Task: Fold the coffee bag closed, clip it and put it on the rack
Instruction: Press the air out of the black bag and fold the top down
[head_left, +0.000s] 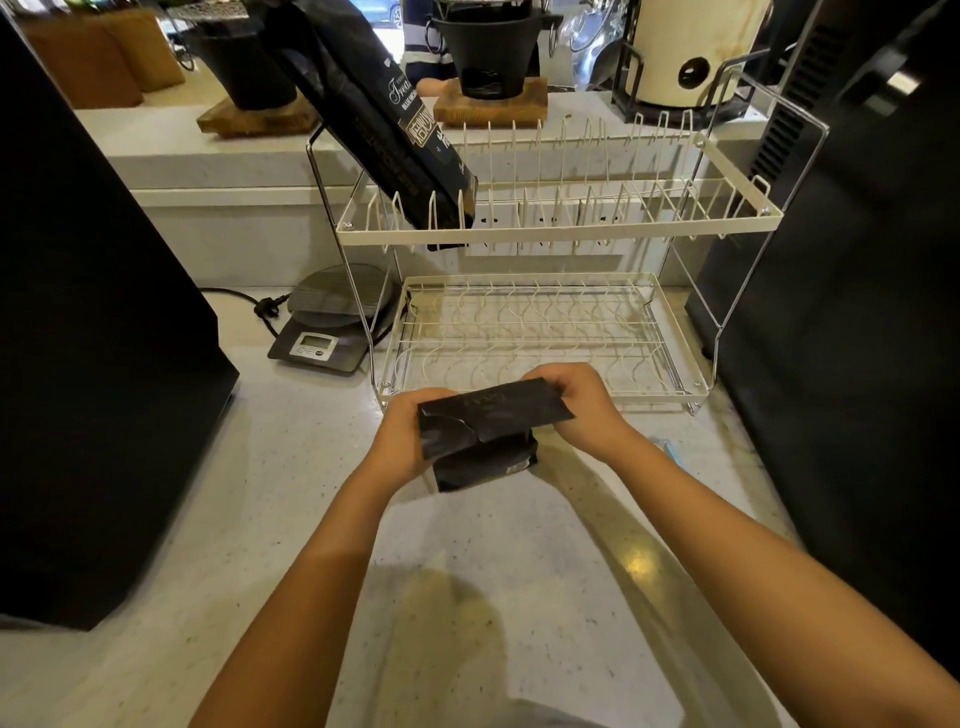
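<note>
A small black coffee bag (483, 436) stands on the pale counter just in front of the rack, its top flap bent over toward me. My left hand (402, 431) grips the bag's left side and my right hand (582, 402) pinches the right end of the folded flap. The cream two-tier wire rack (558, 231) stands behind. A second, taller black coffee bag (384, 119) leans in the left end of the rack's upper tier. A blue object that may be a clip (672, 452) lies partly hidden behind my right forearm.
A grey digital scale (332, 325) with a black cord sits left of the rack. Large black appliances flank the counter at left (93, 338) and right (857, 312). Black pots on wooden boards (491, 106) and a cream canister (685, 52) stand on the raised ledge behind.
</note>
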